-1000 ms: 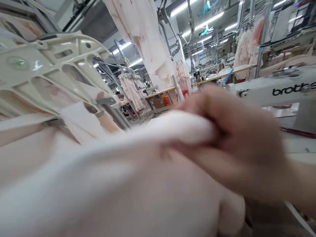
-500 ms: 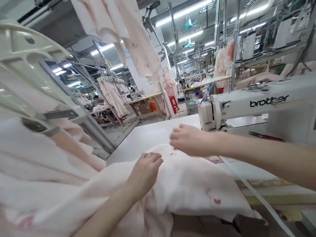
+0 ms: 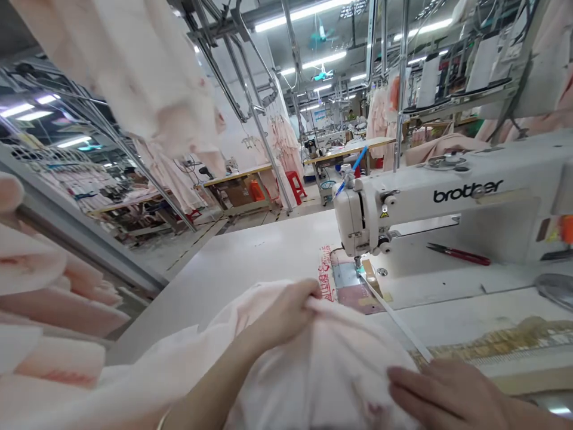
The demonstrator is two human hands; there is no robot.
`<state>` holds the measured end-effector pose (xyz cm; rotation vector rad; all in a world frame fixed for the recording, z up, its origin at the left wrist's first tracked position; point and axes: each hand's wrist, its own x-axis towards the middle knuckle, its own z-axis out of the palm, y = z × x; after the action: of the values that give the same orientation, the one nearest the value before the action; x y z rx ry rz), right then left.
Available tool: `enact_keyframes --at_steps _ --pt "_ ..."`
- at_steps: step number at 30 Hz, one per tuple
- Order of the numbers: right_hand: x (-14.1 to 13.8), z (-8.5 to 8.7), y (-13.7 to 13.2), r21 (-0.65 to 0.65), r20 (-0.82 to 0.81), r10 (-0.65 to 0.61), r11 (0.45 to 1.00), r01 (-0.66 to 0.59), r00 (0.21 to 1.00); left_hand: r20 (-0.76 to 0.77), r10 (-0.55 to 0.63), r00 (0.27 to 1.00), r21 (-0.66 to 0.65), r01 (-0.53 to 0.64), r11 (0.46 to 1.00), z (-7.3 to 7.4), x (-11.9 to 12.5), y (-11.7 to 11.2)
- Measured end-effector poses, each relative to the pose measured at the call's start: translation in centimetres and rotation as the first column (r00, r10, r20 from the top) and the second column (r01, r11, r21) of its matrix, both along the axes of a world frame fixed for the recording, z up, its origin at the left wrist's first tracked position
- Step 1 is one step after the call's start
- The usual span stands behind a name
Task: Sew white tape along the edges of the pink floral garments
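A pale pink garment (image 3: 313, 364) lies bunched on the white sewing table (image 3: 250, 263) in front of me. My left hand (image 3: 286, 313) is closed on a fold at the garment's far edge. Near the bottom of the view my right hand (image 3: 443, 397) rests on the cloth with its fingers stretched out flat. The white Brother sewing machine (image 3: 425, 206) stands just beyond the garment, its needle (image 3: 357, 263) above a printed label strip. A narrow white tape (image 3: 398, 319) runs from under the needle toward my right hand.
Red-handled scissors (image 3: 459, 255) lie on the machine bed. Folded pink pieces (image 3: 49, 304) are stacked at the left. Pink garments (image 3: 147, 77) hang from overhead rails. Other sewing tables (image 3: 237, 176) and a red stool (image 3: 296, 185) stand further back.
My view has turned right toward the machine. My right hand dropped from the far side of the garment to its near edge. The left hand moved forward and gripped a fold.
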<state>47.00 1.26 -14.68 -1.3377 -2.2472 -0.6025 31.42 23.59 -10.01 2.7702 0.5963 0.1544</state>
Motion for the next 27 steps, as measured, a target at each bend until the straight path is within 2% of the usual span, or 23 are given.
enact_keyframes --at_steps 1,2,3,4,5,6,7,8,9,10,12,15,17,19,21,24,27 --pt "0.0 0.7 0.8 0.073 -0.071 0.019 0.997 -0.014 0.997 0.131 0.08 0.988 0.071 -0.09 0.993 0.8 -0.1 0.0" --pt "0.0 1.3 1.7 0.146 -0.125 0.052 0.989 -0.034 0.991 0.316 0.156 0.936 0.171 -0.218 0.961 1.4 -0.1 0.1" --pt "0.1 1.7 2.8 0.2 -0.156 0.095 0.978 -0.063 0.983 0.518 0.18 0.836 0.276 -0.363 0.89 1.7 -0.1 0.2" --pt "0.1 1.9 3.8 0.218 -0.169 0.127 0.972 -0.088 0.977 0.66 0.124 0.741 0.373 -0.466 0.802 1.5 -0.1 0.4" --pt "0.3 1.8 4.7 0.194 -0.168 0.15 0.974 -0.116 0.974 0.701 0.023 0.713 0.471 -0.487 0.735 0.8 -0.2 0.6" --pt "0.4 1.4 5.5 0.118 -0.152 0.148 0.984 -0.131 0.977 0.633 -0.072 0.771 0.576 -0.407 0.709 -0.2 -0.5 1.0" --pt "0.7 0.8 6.1 0.031 -0.137 0.133 0.991 -0.13 0.982 0.456 -0.144 0.878 0.649 -0.218 0.729 -1.5 -1.1 1.5" --pt "1.0 0.0 6.3 -0.073 -0.121 0.111 0.99 -0.12 0.986 0.211 -0.192 0.958 0.626 0.018 0.78 -2.9 -1.9 2.0" --pt "1.3 -0.9 6.3 -0.172 -0.105 0.089 0.979 -0.106 0.99 0.012 -0.196 0.981 0.535 0.159 0.829 -4.2 -3.0 2.6" --pt "1.7 -1.7 6.0 -0.247 -0.094 0.079 0.964 -0.1 0.992 -0.118 -0.165 0.979 0.441 0.2 0.875 -5.3 -4.3 3.1" --pt "2.3 -3.1 4.9 -0.321 -0.105 0.101 0.938 -0.13 0.989 -0.232 -0.084 0.969 0.332 0.161 0.929 -6.6 -6.7 3.8" --pt "2.8 -4.2 3.7 -0.324 -0.153 0.123 0.931 -0.167 0.981 -0.233 0.032 0.972 0.317 0.045 0.947 -6.1 -8.2 3.1" --pt "2.8 -4.5 3.7 -0.321 -0.168 0.109 0.934 -0.158 0.98 -0.203 0.052 0.978 0.327 0.018 0.945 -5.1 -7.0 1.8" --pt "2.5 -4.4 4.1 -0.31 -0.185 0.093 0.939 -0.148 0.978 -0.146 -0.03 0.989 0.327 0.077 0.942 -4.2 -4.4 0.6" --pt "2.1 -3.7 4.2 -0.295 -0.207 0.084 0.945 -0.144 0.975 -0.075 -0.171 0.982 0.33 0.186 0.926 -3.9 -1.2 0.0" --pt "2.1 -1.5 3.2 -0.306 -0.248 0.095 0.937 -0.171 0.964 -0.054 -0.341 0.939 0.315 0.34 0.886 -4.3 2.7 0.7" --pt "3.4 0.7 1.6 -0.377 -0.283 0.114 0.9 -0.22 0.952 -0.076 -0.433 0.898 0.251 0.437 0.864 -5.2 4.2 1.3"
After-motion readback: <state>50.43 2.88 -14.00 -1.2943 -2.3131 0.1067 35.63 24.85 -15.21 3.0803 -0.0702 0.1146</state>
